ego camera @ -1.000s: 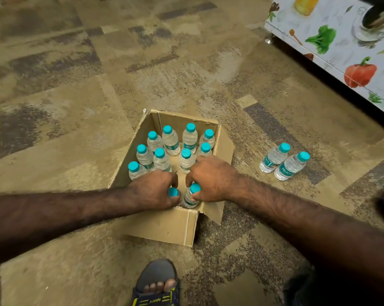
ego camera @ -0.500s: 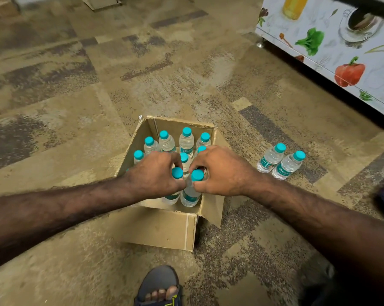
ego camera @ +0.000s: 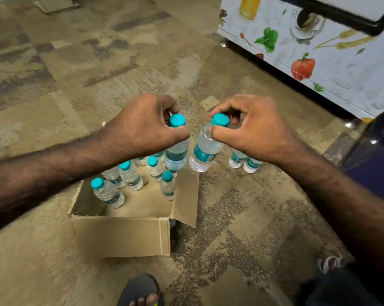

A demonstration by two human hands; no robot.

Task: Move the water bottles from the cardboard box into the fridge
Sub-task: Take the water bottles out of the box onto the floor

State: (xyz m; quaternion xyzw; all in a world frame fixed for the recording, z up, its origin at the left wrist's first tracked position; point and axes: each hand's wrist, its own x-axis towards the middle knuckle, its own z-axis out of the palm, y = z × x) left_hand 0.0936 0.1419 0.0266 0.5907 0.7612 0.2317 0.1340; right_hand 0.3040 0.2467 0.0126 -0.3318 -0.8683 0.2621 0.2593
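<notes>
Fingers (ego camera: 175,129) of left hand (ego camera: 142,127) and right hand (ego camera: 253,131) each pinch one water bottle (ego camera: 205,149) by its neck, lifted clear above the cardboard box (ego camera: 120,235), likely for carrying both together.

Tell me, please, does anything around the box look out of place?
Two bottles stand on the carpet to the right of the cardboard box, outside it and not in the fridge. Nothing looks spilled or damaged.
</notes>
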